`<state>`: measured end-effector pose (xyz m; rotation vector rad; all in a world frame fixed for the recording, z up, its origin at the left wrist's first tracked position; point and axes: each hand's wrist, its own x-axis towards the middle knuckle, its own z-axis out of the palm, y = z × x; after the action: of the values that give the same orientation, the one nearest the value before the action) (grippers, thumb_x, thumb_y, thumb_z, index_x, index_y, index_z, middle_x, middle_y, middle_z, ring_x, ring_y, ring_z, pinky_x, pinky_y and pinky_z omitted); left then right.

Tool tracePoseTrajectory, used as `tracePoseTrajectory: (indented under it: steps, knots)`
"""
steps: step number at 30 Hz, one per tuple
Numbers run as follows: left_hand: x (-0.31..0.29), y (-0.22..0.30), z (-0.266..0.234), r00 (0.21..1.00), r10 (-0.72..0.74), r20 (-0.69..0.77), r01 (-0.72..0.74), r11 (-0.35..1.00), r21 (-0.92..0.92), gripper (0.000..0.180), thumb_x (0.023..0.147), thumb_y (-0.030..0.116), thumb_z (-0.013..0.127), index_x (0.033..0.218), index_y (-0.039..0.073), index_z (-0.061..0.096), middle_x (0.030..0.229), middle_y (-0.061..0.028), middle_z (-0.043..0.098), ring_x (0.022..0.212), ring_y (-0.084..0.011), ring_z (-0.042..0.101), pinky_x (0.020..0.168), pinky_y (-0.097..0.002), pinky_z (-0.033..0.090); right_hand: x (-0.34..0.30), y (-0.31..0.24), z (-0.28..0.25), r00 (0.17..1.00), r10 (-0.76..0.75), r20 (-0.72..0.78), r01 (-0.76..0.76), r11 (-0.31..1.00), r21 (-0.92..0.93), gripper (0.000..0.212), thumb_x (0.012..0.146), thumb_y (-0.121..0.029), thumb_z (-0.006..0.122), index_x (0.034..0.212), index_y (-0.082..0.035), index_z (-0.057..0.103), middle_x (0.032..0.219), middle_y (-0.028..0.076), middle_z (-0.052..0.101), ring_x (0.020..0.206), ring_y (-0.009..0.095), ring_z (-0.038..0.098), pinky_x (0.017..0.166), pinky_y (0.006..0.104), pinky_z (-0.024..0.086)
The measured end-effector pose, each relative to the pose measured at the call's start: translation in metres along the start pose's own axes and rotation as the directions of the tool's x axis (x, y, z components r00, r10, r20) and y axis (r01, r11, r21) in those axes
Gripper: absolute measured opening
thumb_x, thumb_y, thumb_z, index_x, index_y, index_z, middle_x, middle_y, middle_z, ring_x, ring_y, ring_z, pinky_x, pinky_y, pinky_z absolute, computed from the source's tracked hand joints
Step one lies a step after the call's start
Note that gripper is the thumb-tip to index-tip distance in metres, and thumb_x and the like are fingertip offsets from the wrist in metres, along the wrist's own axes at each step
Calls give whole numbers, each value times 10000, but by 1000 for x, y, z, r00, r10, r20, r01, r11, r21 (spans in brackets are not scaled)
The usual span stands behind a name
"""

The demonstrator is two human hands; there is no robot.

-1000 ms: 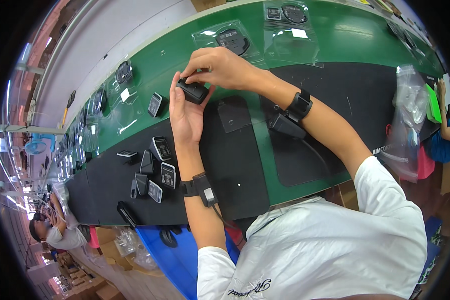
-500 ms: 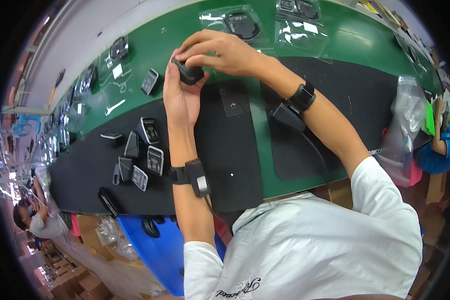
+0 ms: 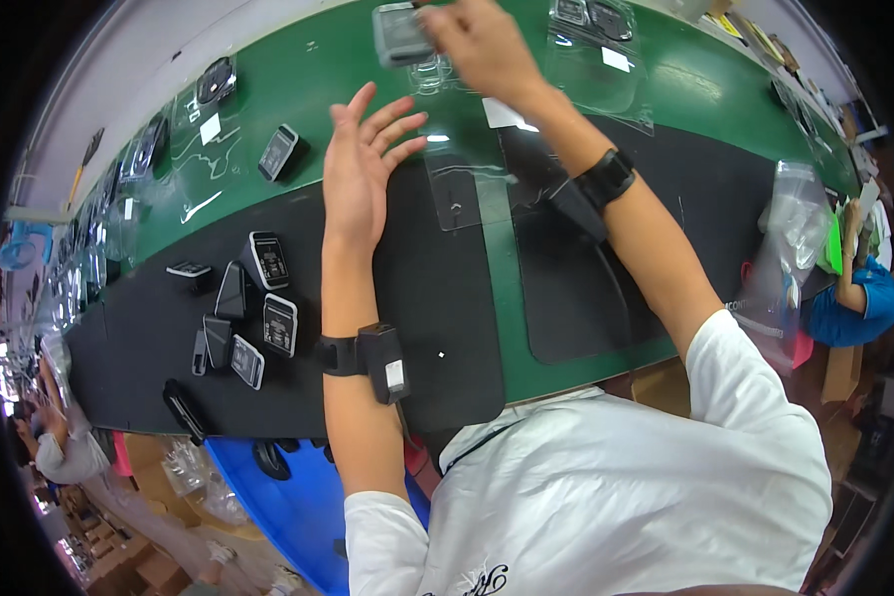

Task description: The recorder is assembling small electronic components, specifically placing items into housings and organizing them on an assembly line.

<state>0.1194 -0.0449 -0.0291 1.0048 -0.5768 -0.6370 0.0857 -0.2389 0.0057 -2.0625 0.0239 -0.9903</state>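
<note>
My right hand (image 3: 477, 48) is at the far edge of the view, its fingers closed on a dark boxy device (image 3: 401, 36) with a pale-edged face, blurred by motion. Just below it lies a clear plastic package (image 3: 467, 149) with a white label (image 3: 503, 113). My left hand (image 3: 361, 169) is raised over the far edge of the black mat, palm up, fingers spread, holding nothing. Left of it, a similar black wedge-shaped device (image 3: 279, 152) lies on the green table. Several more wedge-shaped devices (image 3: 280, 325) with labelled faces are grouped on the mat near my left forearm.
Clear packages with black parts (image 3: 606, 22) lie at the back, and others (image 3: 216, 81) line the left side. A clear plastic bag (image 3: 793, 238) is at the right. Below the table's near edge is a blue bin (image 3: 278, 507). Other people sit at both sides.
My right hand has carried the dark device away from my left hand, toward the far side. The left hand has let go and its fingers have spread. The far package now lies nearer me.
</note>
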Motion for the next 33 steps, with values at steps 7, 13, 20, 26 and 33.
tracePoseTrajectory:
  steps: [7, 13, 20, 26, 33]
  knots:
    - [0, -10, 3, 1000, -25, 13, 22, 976, 216, 553, 1047, 359, 376, 1409, -59, 372, 1336, -229, 513, 1221, -300, 537, 994, -407, 464, -16, 46, 7, 999, 22, 39, -8, 945, -327, 219, 927, -242, 618, 1048, -66, 668, 909, 80, 639, 799, 190, 617, 737, 317, 502]
    - [-2, -2, 3, 997, -71, 33, 62, 972, 227, 490, 1042, 304, 414, 1374, -56, 432, 1312, -215, 535, 1203, -283, 551, 987, -388, 461, -13, 33, -4, 995, 86, 42, -65, 930, -361, 211, 914, -236, 615, 1077, -116, 675, 956, 87, 600, 865, 224, 604, 779, 352, 495]
    - [1, -1, -6, 994, -98, 42, 83, 960, 267, 434, 1046, 264, 415, 1352, -41, 465, 1253, -179, 573, 1151, -247, 580, 962, -352, 469, 2, 20, -31, 861, 76, 502, 73, 960, -270, 326, 825, -221, 706, 1126, -120, 631, 1013, 125, 589, 862, 261, 590, 780, 372, 494]
    - [4, -13, 3, 995, -87, 53, 58, 915, 400, 419, 1033, 242, 457, 1354, -26, 478, 1262, -193, 583, 1170, -264, 582, 994, -344, 463, 0, 21, -36, 890, 82, 449, 100, 925, -366, 421, 692, -235, 772, 1034, -47, 615, 917, 163, 661, 885, 363, 641, 748, 448, 510]
    - [-10, -15, -8, 995, -84, 59, 62, 951, 303, 447, 1037, 289, 449, 1362, -19, 450, 1217, -149, 581, 1135, -231, 561, 959, -343, 439, -10, 15, -23, 968, 139, 211, -69, 949, -307, 391, 664, -235, 787, 908, -45, 548, 768, 152, 624, 774, 359, 640, 652, 468, 491]
